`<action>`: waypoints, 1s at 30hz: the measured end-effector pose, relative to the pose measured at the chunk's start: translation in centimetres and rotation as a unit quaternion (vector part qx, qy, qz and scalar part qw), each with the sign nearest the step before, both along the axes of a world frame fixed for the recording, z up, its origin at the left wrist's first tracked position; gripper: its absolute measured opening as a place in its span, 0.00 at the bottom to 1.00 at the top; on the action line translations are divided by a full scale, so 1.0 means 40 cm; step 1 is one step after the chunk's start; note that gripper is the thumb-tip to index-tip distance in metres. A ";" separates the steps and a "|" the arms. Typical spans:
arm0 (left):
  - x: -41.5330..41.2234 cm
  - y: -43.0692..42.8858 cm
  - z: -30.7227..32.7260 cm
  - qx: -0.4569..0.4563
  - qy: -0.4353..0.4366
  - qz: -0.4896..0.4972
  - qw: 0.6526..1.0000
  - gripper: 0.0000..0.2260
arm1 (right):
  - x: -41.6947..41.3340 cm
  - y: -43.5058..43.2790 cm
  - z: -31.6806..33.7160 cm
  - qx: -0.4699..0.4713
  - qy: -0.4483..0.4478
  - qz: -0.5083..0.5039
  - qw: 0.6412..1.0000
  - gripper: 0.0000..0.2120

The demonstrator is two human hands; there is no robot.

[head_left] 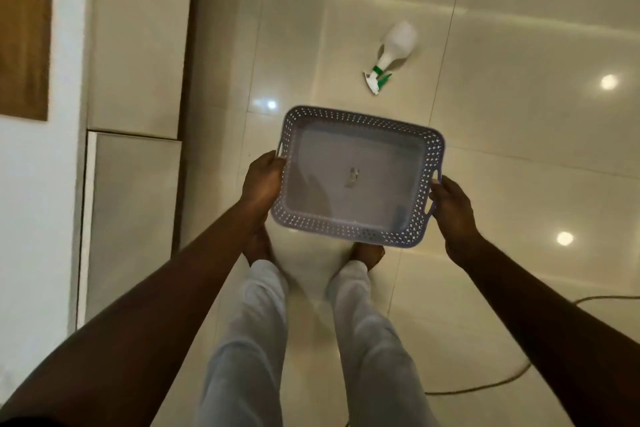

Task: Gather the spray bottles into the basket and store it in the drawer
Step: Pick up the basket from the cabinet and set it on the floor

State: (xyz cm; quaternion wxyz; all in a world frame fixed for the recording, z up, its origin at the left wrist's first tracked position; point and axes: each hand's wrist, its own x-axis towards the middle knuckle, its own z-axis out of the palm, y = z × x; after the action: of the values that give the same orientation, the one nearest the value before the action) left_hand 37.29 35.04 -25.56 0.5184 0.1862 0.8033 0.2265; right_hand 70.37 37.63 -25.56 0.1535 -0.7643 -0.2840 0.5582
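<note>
a: why carry the basket (360,180) level at mid frame?

b: the left hand (261,180) and right hand (450,206) each have fingers closed on an end handle, so it stays flat and empty for loading.

a: and the spray bottle (393,52)?

b: lying on the tiled floor (519,156), upper right, well apart. open floor between; cabinet (135,184) edges crowd the left.

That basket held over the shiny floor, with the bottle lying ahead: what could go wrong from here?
1. The spray bottle lies on its side on the glossy tiled floor; it might roll away when reached for.
2. A cable trails across the floor near the person's feet, a possible trip hazard.
3. Both the left hand and right hand hold the lilac basket; freeing one could tip it.
</note>
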 end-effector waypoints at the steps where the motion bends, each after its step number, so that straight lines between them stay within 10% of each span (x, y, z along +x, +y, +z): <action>1: 0.010 0.010 -0.045 0.000 0.001 -0.002 1.000 0.12 | 0.009 0.009 -0.048 -0.004 -0.001 0.001 1.000 0.12; 13: 0.067 0.073 -0.509 -0.042 -0.015 0.012 0.999 0.10 | 0.056 0.105 -0.490 -0.056 0.000 0.014 0.998 0.08; 30: 0.085 0.109 -0.670 -0.076 -0.024 -0.020 0.997 0.11 | 0.072 0.116 -0.675 -0.073 -0.017 0.028 0.997 0.12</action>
State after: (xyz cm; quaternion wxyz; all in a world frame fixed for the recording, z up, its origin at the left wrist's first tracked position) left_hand 40.70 39.39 -52.35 0.5544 0.1569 0.8017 0.1590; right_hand 73.25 42.27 -52.56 0.0765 -0.7748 -0.2665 0.5682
